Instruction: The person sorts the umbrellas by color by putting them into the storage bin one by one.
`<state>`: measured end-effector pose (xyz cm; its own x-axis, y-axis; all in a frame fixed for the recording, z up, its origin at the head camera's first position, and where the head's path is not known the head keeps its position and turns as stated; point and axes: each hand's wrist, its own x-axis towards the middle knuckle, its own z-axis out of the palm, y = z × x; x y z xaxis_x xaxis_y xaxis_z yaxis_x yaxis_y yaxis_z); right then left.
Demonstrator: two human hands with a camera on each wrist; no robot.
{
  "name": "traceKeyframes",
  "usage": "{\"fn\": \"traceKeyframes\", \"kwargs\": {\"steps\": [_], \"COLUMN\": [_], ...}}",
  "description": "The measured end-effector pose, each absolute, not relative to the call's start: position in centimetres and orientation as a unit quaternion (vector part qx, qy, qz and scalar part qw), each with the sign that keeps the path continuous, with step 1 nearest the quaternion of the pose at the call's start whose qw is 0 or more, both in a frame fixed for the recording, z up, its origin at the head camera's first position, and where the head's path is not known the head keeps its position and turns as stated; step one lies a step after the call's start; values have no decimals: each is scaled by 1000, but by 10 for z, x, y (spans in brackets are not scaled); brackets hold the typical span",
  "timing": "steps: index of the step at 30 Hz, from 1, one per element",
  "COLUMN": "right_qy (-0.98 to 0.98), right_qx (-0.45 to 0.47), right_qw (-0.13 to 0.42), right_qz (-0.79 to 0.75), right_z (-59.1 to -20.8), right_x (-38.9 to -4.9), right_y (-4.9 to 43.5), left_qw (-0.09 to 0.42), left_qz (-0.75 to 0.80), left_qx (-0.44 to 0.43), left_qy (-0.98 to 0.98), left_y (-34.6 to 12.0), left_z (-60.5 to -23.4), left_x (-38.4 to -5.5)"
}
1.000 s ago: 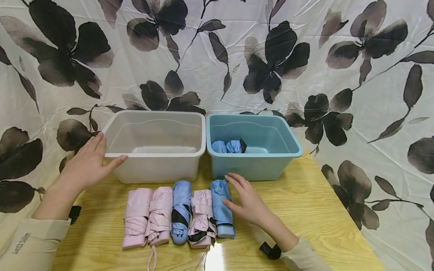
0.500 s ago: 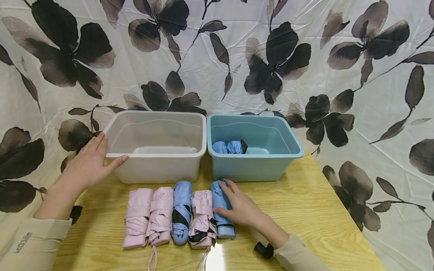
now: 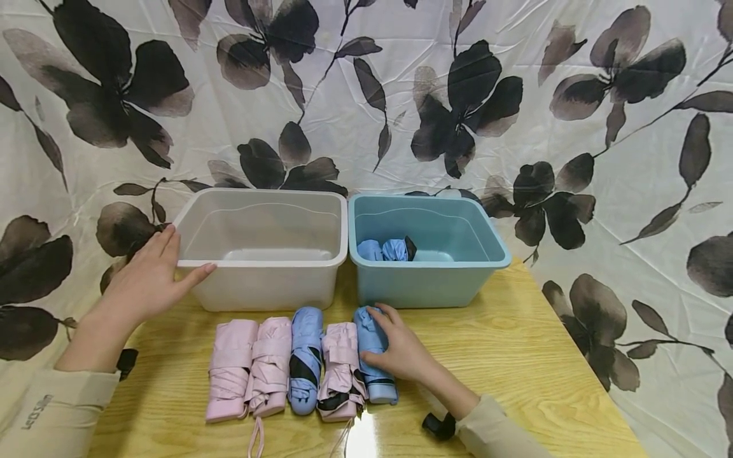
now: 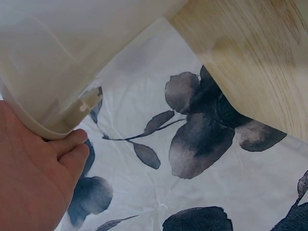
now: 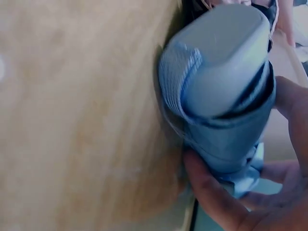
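Note:
A folded blue umbrella (image 3: 373, 346) lies at the right end of a row on the table. My right hand (image 3: 401, 346) holds its upper part, fingers and thumb on opposite sides, as the right wrist view shows with the umbrella's pale-blue end (image 5: 226, 53) toward the camera. To its left lie a pink umbrella with black showing (image 3: 340, 369), a blue umbrella (image 3: 306, 362) and two more pink umbrellas (image 3: 270, 362). At the left, my left hand (image 3: 146, 273) rests with extended fingers on the front left corner of the whitish bin (image 3: 263, 283); the bin's rim (image 4: 48, 134) touches it.
Right of the whitish bin stands a blue bin (image 3: 424, 285), their rims close together. Two blue folded umbrellas (image 3: 395, 249) lie inside it. A floral cloth (image 3: 401, 127) hangs behind the wooden table (image 3: 515, 369), whose right edge runs diagonally.
My right hand has moved slightly left and down onto the rightmost blue umbrella and now holds it. The left hand and the bins have stayed in place.

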<state>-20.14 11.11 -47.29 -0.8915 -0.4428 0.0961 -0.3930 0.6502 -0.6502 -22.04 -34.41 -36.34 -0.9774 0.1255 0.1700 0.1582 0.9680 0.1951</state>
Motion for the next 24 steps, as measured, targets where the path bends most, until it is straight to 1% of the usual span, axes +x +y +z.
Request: {"fn": "traceKeyframes", "kwargs": {"steps": [6,11,18,24], "right_qy": [892,877,862,833], "right_qx": [-207,-208,-230,-275], "right_qw": [21,3,-53,-113], "right_qz": [-401,-434,-449,-467], "right_z": [-478,-479,-478,-472], "right_x": [-200,-195,-185,-176], "right_y": [114,116,121,124], "left_qw": [80,82,87,97], "left_qz": [-102,-101,-106,-108], "left_qx": [-75,-76,-78,-82], "left_qy": [-989,-989,-987,-986], "left_y": [-344,-343,-342,-343], "left_z": [-363,-362,-362,-364], "left_x": [-221,-220,-220,-220]}}
